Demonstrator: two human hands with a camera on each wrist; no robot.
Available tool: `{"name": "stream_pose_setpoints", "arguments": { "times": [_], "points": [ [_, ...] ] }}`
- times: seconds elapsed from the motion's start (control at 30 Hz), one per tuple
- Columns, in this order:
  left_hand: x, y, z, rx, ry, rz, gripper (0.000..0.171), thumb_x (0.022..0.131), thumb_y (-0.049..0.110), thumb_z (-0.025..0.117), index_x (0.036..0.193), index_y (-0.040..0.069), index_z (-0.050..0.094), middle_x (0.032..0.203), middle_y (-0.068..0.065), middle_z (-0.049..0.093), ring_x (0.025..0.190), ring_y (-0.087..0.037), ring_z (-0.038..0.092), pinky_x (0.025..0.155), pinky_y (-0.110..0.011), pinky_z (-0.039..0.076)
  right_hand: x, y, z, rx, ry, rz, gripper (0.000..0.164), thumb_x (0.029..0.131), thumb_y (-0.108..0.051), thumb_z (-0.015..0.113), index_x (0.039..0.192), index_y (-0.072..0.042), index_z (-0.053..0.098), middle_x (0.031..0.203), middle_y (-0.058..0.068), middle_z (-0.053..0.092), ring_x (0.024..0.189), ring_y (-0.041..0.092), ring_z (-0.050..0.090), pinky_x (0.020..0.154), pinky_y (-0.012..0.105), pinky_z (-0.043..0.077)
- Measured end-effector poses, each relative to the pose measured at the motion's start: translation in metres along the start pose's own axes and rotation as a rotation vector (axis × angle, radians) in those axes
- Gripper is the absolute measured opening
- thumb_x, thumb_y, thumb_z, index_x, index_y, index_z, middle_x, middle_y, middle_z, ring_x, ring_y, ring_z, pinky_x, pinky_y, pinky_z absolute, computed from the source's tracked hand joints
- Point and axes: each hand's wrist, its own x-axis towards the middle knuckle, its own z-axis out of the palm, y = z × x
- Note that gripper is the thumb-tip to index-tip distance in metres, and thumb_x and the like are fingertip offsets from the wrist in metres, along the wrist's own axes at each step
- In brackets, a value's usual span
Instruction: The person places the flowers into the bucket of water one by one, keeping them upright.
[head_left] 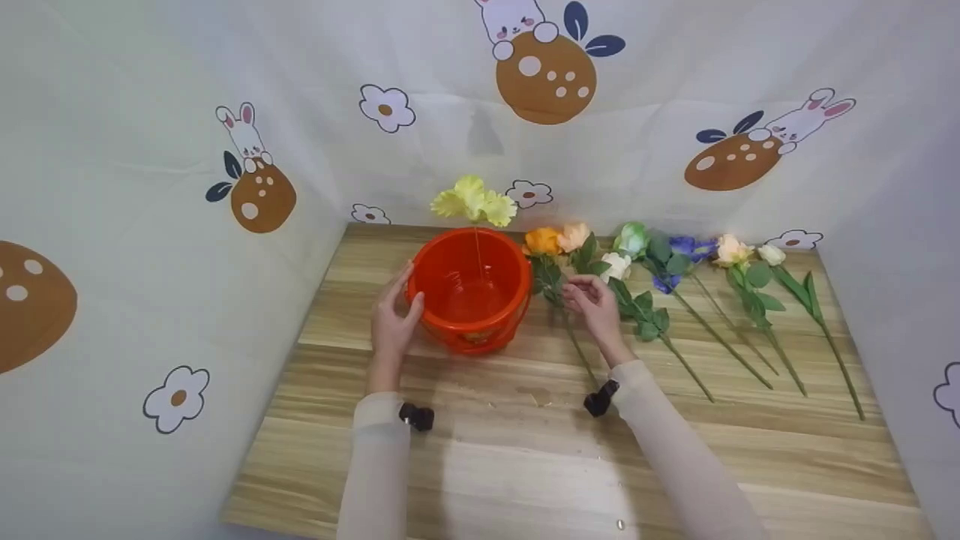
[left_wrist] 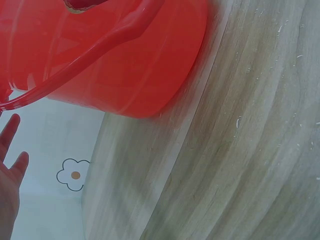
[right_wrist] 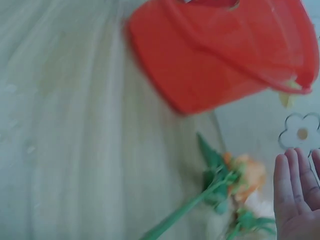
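A red bucket (head_left: 472,322) stands upright on the wooden table, and a yellow flower (head_left: 472,201) leans in it with its bloom above the far rim. Beside the bucket's left wall is my left hand (head_left: 391,319), thumb and fingers spread and fairly straight; whether they touch the wall I cannot tell. My right hand (head_left: 596,307) hovers right of the bucket, over the flower stems, holding nothing. Its fingers (right_wrist: 295,180) look extended in the right wrist view. Nearest to it are an orange flower (head_left: 543,241) and a white flower (head_left: 616,266).
More artificial flowers lie in a row to the right: a peach flower (head_left: 574,235), a green one (head_left: 632,239), a blue one (head_left: 688,249), another peach flower (head_left: 733,250) and a white bud (head_left: 771,255). Patterned cloth (head_left: 442,165) stands behind the table (head_left: 525,465). Small specks dot its front.
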Motion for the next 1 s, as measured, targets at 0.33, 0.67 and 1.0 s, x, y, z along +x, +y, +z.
{"name": "stream_pose_setpoints", "arguments": {
  "times": [0.33,0.67,1.0],
  "points": [
    [0.000,0.002,-0.001,0.007,-0.013,-0.029,0.048,0.093,0.013,0.066,0.140,0.015,0.059,0.147,-0.003,0.056,0.141,-0.023,0.048,0.121,-0.042,0.034,-0.005,0.026,-0.024,-0.035,0.002,0.170,0.027,0.098,-0.003,0.058,0.119,0.015,0.055,0.095,0.005,0.074,0.086,0.014,0.073,0.078,0.031,0.062],
    [0.000,0.003,0.000,0.009,-0.010,-0.012,0.047,0.093,0.015,0.065,0.140,0.014,0.059,0.147,-0.002,0.057,0.140,-0.021,0.049,0.121,-0.041,0.035,-0.006,0.038,-0.036,-0.161,-0.090,0.296,0.037,0.096,-0.004,0.062,0.128,0.011,0.054,0.107,0.009,0.070,0.093,0.008,0.068,0.085,0.021,0.058],
    [0.000,-0.001,0.000,-0.015,0.000,-0.014,0.048,0.093,0.011,0.066,0.140,0.015,0.059,0.147,-0.005,0.057,0.140,-0.025,0.049,0.121,-0.042,0.034,-0.012,0.027,-0.032,-0.381,-0.179,0.222,0.042,0.088,-0.001,0.069,0.124,0.016,0.058,0.114,0.033,0.065,0.081,0.003,0.064,0.074,0.012,0.052]
  ]
}}
